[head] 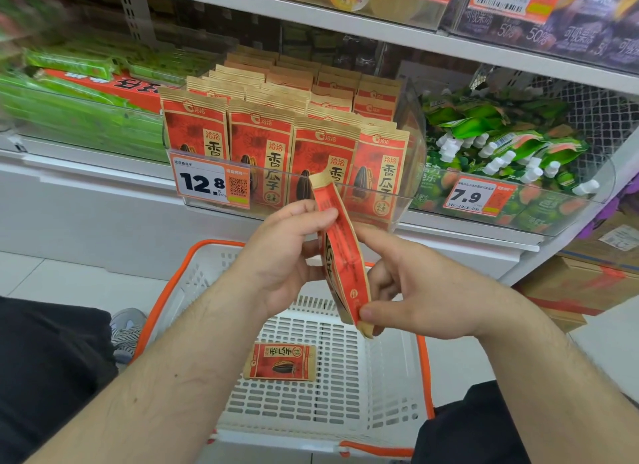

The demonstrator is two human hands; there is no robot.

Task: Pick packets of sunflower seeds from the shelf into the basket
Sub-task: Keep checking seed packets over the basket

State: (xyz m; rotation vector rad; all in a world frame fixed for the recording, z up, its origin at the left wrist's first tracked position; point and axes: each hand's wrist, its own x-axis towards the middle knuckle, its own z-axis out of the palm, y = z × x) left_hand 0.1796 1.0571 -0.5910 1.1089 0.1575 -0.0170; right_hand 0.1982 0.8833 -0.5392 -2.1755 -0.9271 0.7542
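**Both hands on one seed packet above the basket**

Obs. 1, the grip: a red and tan packet of sunflower seeds (340, 252) is held edge-on between both hands, roughly upright and tilted, its top end toward the shelf and its bottom end toward the basket. The left hand (280, 256) grips its upper part, fingers curled over the near edge. The right hand (415, 290) pinches the lower end, thumb at the bottom corner, index finger stretched along the packet's side. Both grips are narrow and closed on this one packet.

Obs. 2, below the grip: a white slotted basket (380, 366) with orange rim and handles stands on the floor. A second packet (279, 361) lies flat on the basket bottom, face up, well apart from the held one and down-left of it.

Obs. 3, beyond the grip: a clear shelf bin (397, 200) holds rows of identical packets on the shelf (294, 142), standing upright, four across at the front. A price tag reading 12.8 (209, 183) is fixed to the bin front, up-left of the left hand.

Obs. 4, either side: to the right of the grip, a bin of green spouted pouches (501, 142) with a 7.9 tag (479, 195). To the left, green wrapped packs (69, 90), blurred. Cardboard boxes (587, 283) sit on the floor at the far right. A patterned shoe (126, 332) shows left of the basket.
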